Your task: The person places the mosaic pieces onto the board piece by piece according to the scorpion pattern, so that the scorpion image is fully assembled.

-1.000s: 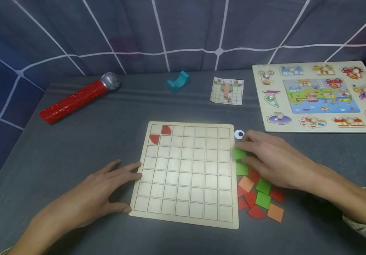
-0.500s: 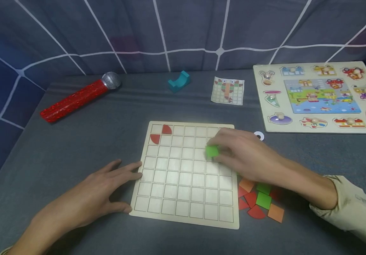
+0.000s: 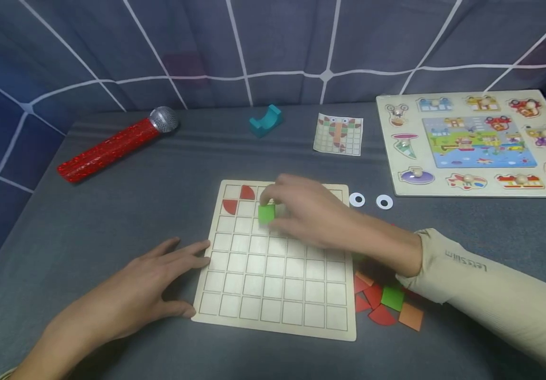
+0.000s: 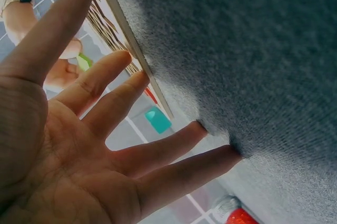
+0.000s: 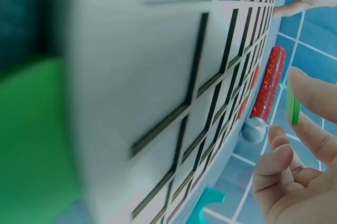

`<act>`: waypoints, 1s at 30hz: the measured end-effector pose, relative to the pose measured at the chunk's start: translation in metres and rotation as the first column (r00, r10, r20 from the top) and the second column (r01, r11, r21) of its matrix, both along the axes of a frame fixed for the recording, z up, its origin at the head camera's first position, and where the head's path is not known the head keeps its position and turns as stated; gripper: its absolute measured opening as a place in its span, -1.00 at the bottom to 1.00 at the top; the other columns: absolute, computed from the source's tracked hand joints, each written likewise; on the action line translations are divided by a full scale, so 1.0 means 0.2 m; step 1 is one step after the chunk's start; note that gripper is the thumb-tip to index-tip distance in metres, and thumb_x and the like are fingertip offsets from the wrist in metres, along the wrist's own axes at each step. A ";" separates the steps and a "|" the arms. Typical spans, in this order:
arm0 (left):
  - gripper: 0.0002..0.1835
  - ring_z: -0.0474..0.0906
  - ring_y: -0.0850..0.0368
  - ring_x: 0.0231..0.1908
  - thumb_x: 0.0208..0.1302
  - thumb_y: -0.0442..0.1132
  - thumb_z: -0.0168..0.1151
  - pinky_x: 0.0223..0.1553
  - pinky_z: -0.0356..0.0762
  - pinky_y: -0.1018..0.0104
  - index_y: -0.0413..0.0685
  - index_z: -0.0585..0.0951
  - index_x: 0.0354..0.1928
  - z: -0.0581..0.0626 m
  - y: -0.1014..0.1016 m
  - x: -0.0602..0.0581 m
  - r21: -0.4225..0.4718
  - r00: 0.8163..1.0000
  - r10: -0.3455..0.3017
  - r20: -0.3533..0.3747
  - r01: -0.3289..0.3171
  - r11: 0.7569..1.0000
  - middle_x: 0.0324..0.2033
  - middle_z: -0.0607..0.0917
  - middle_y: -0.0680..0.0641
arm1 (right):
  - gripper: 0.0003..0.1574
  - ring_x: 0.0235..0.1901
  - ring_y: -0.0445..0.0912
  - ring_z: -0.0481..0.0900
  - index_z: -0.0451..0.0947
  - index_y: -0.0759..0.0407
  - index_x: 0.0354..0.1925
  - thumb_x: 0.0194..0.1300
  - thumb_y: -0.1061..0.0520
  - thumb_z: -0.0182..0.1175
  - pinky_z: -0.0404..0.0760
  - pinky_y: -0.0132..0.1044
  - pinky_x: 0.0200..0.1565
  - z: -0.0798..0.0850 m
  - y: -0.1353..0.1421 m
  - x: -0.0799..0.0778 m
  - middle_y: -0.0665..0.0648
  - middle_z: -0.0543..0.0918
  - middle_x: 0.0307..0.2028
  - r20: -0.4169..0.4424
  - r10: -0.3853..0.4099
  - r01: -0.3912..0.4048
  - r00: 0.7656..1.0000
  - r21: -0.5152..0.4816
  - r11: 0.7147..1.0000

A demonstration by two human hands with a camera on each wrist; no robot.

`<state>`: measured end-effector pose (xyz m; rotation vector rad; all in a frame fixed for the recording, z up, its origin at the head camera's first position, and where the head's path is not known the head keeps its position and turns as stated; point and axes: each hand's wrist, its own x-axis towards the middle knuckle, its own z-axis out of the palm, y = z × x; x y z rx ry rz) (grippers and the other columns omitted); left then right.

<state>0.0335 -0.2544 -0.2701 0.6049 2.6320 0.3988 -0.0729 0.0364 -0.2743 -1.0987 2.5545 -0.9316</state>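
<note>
A wooden grid board (image 3: 273, 285) lies on the grey table, with two red quarter-round pieces (image 3: 229, 206) in its upper left squares. Between thumb and finger my right hand (image 3: 308, 214) pinches a green square tile (image 3: 266, 213), held over the board's upper part. The right wrist view shows that green tile (image 5: 293, 105) edge-on, apart from the board. My left hand (image 3: 144, 290) touches the board's left edge with spread, straight fingers; in the left wrist view two fingertips rest on the table. Right of the board lie loose green, red and orange pieces (image 3: 392, 298), partly hidden by my right forearm.
Two eye discs (image 3: 384, 202) lie beyond the right forearm. A small printed pattern card (image 3: 338, 135) and a teal curved block (image 3: 266, 121) are at the back. A red microphone (image 3: 111, 149) lies back left, a knobbed picture puzzle (image 3: 479, 145) back right.
My right hand took a green tile from the pile and carried it left across the board. One eye disc came into view. The left hand stayed in place.
</note>
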 end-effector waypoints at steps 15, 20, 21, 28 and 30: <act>-0.21 0.26 -0.52 0.26 -0.13 0.10 0.59 0.04 0.34 -0.43 0.20 0.55 0.23 0.00 0.00 0.01 -0.002 1.000 -0.010 -0.015 0.010 1.000 0.41 0.33 0.06 | -0.60 -0.20 -0.11 0.45 0.62 0.14 0.04 0.21 0.15 0.38 0.49 -0.25 -0.16 -0.02 -0.17 -0.11 0.00 0.56 -0.22 0.001 0.079 -0.078 0.997 0.177 0.981; -0.23 0.25 -0.52 0.27 -0.14 0.10 0.59 0.06 0.33 -0.43 0.20 0.55 0.21 0.00 0.00 0.01 -0.003 1.000 -0.004 -0.010 0.004 1.000 0.41 0.34 0.06 | -0.68 -0.22 -0.11 0.46 0.63 0.12 -0.03 0.22 0.15 0.38 0.49 -0.26 -0.19 -0.03 -0.21 -0.12 0.00 0.54 -0.27 0.001 0.089 -0.086 0.996 0.240 0.967; -0.22 0.25 -0.52 0.27 -0.14 0.11 0.59 0.06 0.33 -0.44 0.20 0.55 0.22 0.00 0.00 0.01 -0.008 1.000 -0.001 -0.004 0.001 1.000 0.41 0.33 0.07 | -0.70 -0.23 -0.12 0.45 0.63 0.12 -0.06 0.23 0.15 0.38 0.49 -0.27 -0.21 -0.03 -0.21 -0.12 -0.01 0.53 -0.28 0.004 0.089 -0.087 0.996 0.244 0.966; -0.22 0.26 -0.51 0.27 -0.14 0.12 0.58 0.04 0.35 -0.43 0.19 0.55 0.22 0.00 0.00 0.01 -0.023 1.000 -0.012 -0.024 0.011 1.000 0.42 0.32 0.07 | -0.77 -0.25 -0.12 0.47 0.63 0.14 -0.12 0.24 0.16 0.36 0.49 -0.28 -0.22 -0.02 -0.24 -0.12 0.00 0.54 -0.32 0.016 0.101 -0.101 0.995 0.247 0.964; -0.22 0.27 -0.51 0.27 -0.13 0.12 0.58 0.05 0.35 -0.43 0.18 0.55 0.23 0.00 0.00 0.01 -0.022 0.999 -0.015 -0.031 0.014 1.000 0.42 0.33 0.06 | -0.78 -0.26 -0.11 0.47 0.63 0.14 -0.12 0.25 0.16 0.36 0.49 -0.28 -0.22 -0.02 -0.24 -0.12 0.00 0.54 -0.33 0.014 0.105 -0.105 0.994 0.250 0.963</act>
